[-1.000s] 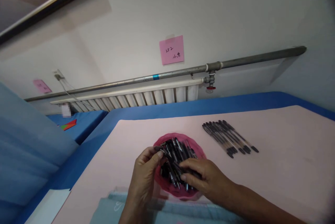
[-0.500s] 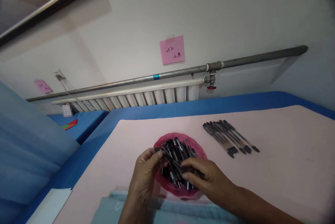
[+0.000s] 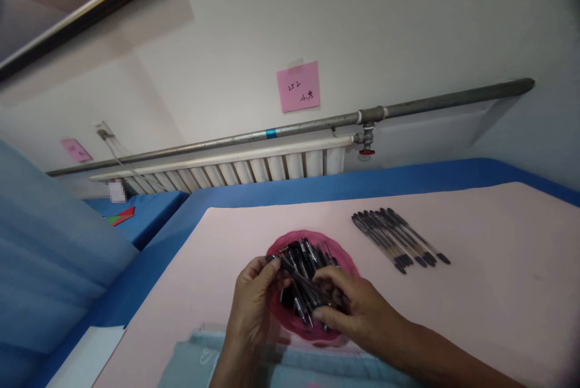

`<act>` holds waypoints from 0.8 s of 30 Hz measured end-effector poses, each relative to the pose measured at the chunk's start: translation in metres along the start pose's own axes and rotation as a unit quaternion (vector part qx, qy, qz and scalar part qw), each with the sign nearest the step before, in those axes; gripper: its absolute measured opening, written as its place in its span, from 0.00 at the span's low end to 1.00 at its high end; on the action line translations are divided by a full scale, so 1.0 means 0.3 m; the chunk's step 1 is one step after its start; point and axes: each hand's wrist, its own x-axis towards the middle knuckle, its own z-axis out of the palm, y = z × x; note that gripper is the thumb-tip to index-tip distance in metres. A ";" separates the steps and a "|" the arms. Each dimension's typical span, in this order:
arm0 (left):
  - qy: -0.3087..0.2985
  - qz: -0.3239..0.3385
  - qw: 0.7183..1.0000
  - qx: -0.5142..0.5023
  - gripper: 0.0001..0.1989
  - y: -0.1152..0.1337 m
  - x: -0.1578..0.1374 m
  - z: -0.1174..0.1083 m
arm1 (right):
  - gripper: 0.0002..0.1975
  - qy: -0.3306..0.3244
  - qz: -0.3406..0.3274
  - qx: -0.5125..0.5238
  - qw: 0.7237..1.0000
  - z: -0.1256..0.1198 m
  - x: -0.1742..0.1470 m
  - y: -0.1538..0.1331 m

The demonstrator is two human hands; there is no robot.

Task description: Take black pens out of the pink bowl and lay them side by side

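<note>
A round pink basket (image 3: 348, 255) with a wavy rim stands on the pink sheet, filled with many black and clear pens (image 3: 309, 249). Over it, my left hand (image 3: 252, 296) pinches the left end of a black pen (image 3: 290, 268) between thumb and fingers. My right hand (image 3: 365, 309) is closed around dark pens at the right side of the basket; its curled fingers partly hide them, and I cannot tell how many it holds. To the right, several clear pens with black caps (image 3: 393, 238) lie side by side in a slanted row.
The pink sheet (image 3: 489, 291) covers a blue padded table (image 3: 389, 179). Folded light-blue cloth (image 3: 290, 370) lies at the near edge. Behind are a white radiator (image 3: 272, 168), a metal pipe (image 3: 217, 143) and a red valve (image 3: 366, 152). A blue curtain (image 3: 40, 255) hangs left.
My right hand's fingers have curled further and spread from the thumb around the pens. My left hand stays nearly in place. The row of pens is unchanged.
</note>
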 end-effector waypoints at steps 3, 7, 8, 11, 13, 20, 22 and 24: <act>0.002 0.001 1.000 -0.009 0.12 0.008 -0.002 -0.004 | 0.07 -0.009 0.009 0.019 1.000 -0.002 0.002 0.004; -0.002 0.005 1.000 -0.015 0.13 0.012 -0.005 -0.003 | 0.07 -0.017 -0.023 0.042 0.999 -0.005 0.001 0.013; -0.001 0.005 1.000 -0.017 0.13 0.012 -0.004 -0.003 | 0.08 -0.016 -0.028 0.039 0.999 -0.005 0.000 0.014; 0.015 0.006 1.000 -0.027 0.13 0.010 0.000 -0.002 | 0.11 0.011 -0.014 0.015 1.000 -0.002 -0.002 0.014; 0.018 0.005 0.999 -0.032 0.13 0.009 0.003 -0.002 | 0.07 0.022 0.001 0.002 1.000 -0.001 -0.002 0.012; 0.015 0.008 0.999 -0.033 0.12 0.010 0.008 -0.007 | 0.10 0.009 -0.030 0.001 1.000 -0.005 -0.002 0.013; 0.015 0.009 0.999 -0.036 0.12 0.010 0.008 -0.008 | 0.08 0.028 -0.017 -0.019 0.999 -0.002 -0.002 0.019; 0.015 0.007 0.999 -0.038 0.13 0.010 0.009 -0.008 | 0.04 0.031 -0.015 -0.024 0.999 -0.001 -0.001 0.023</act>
